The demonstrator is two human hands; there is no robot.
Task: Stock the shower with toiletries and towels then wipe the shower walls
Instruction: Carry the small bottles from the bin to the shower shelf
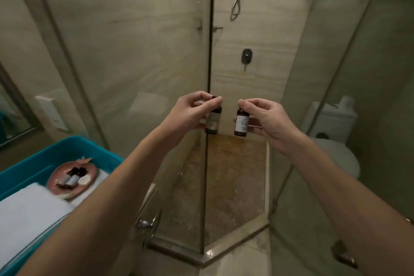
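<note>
Beige shower stall (pixel 246 87), corner shelf (pixel 216 28) well above both hands, nothing seen on it. Left hand (pixel 190 112) pinches left bottle (pixel 212 122) at the cap, right hand (pixel 266 119) pinches right bottle (pixel 241 124) just beside it, both upright at the stall opening. Down-left of the left hand, teal bin (pixel 33 163) holds pink dish (pixel 56 180) with more bottles and white towel (pixel 29 208); stocking looks barely begun, wiping not started.

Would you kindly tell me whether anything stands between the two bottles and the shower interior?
The edge of the glass panel stands just beyond the left bottle; the right bottle faces the open gap, nothing visible blocking it.
</note>
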